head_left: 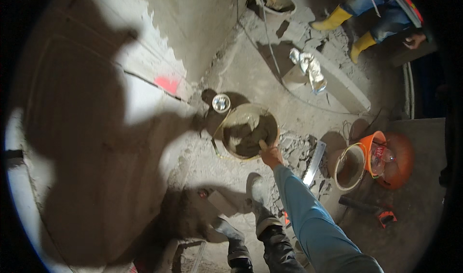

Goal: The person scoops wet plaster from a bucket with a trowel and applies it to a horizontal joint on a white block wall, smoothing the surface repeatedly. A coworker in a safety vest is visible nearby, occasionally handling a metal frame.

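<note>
My right hand (271,155) reaches over the near right rim of a bucket (225,139) of wet grey mortar (251,128). Its fingers are curled closed, thumb forward, but what they grip is hidden against the mortar. A blue sleeve covers that forearm. The bucket's wire handle hangs down on its left side. Beyond the bucket, up against its far left, stands a small white pot (221,103) with something shiny inside. My left hand does not show. Nearer my boots, a flat grey rectangular piece (223,203) lies partly in shadow.
Right of my arm are a long metal blade (314,163), broken rubble (295,150), an empty-looking bucket (349,167) and an orange bucket (371,145). A concrete block (345,85) and a crumpled silvery bag (309,68) lie beyond. Another person in yellow boots (333,20) stands far right.
</note>
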Available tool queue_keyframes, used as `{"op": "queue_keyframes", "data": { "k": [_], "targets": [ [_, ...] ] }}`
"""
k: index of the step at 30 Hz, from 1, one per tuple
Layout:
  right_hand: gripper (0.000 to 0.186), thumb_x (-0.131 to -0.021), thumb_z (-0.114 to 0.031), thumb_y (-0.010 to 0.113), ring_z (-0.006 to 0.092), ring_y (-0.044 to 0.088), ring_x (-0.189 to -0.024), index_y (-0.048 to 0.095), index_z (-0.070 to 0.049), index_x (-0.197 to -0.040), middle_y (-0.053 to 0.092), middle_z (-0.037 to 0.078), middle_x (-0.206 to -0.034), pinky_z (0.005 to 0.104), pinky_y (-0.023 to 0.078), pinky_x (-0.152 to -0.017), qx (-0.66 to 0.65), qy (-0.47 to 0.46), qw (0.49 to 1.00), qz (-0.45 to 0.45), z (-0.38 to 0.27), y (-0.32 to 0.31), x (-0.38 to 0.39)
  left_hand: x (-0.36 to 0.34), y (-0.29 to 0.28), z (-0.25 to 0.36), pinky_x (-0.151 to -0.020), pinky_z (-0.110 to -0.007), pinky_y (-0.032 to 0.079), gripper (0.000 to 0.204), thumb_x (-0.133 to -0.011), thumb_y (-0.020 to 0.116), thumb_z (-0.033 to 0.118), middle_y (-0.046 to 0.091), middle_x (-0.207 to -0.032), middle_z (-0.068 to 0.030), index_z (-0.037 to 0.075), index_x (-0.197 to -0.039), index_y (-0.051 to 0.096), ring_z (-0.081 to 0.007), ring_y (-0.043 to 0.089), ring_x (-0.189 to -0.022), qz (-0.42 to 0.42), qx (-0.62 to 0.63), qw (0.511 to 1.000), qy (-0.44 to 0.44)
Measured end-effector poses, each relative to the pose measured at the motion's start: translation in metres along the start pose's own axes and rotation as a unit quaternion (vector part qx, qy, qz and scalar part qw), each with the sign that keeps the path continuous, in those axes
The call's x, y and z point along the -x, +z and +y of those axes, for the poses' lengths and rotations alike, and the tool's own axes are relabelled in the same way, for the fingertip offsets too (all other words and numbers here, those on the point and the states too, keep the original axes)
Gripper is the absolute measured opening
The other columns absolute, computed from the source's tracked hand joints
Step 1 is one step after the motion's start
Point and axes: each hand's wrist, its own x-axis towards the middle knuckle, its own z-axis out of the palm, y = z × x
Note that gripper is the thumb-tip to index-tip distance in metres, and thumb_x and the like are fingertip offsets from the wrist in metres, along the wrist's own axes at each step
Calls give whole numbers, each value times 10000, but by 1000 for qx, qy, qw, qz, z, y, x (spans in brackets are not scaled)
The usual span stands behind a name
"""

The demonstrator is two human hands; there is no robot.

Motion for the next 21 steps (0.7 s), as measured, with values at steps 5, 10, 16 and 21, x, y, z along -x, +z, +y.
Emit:
{"op": "queue_keyframes", "data": {
  "k": [5,10,16,21],
  "targets": [
    [380,-1091,-219,500,474,721,-1245,668,-54,-1390,740,263,-1355,550,584,-1045,119,-12,992,39,-27,-34,18,14,-6,15,-1349,-549,311,1184,-920,826,660,317,-1749,-391,-13,-1743,306,-528,315,-1638,37,88,995,-18],
    [448,-1073,-304,570,464,733,-1194,637,-156,-1490,757,259,-1290,572,575,-1005,141,-50,988,28,9,-107,72,11,-12,30,-1360,-531,296,1116,-950,812,619,333,-1757,-362,-17,-1732,334,-498,325,-1643,29,90,996,0],
    [445,-1089,-313,586,506,705,-1192,610,-180,-1513,745,268,-1298,590,563,-976,32,-81,991,104,141,-92,148,15,-15,15,-1367,-509,285,1029,-986,776,602,367,-1759,-320,-16,-1711,389,-472,332,-1647,-20,87,996,-27],
    [423,-1080,-253,644,518,737,-1040,595,-131,-1482,763,240,-1182,564,588,-865,-2,-233,959,165,216,-99,233,14,-24,-3,-1367,-493,283,934,-1012,757,580,394,-1759,-291,19,-1694,453,-444,344,-1650,-21,154,988,-1]
  ]
}}
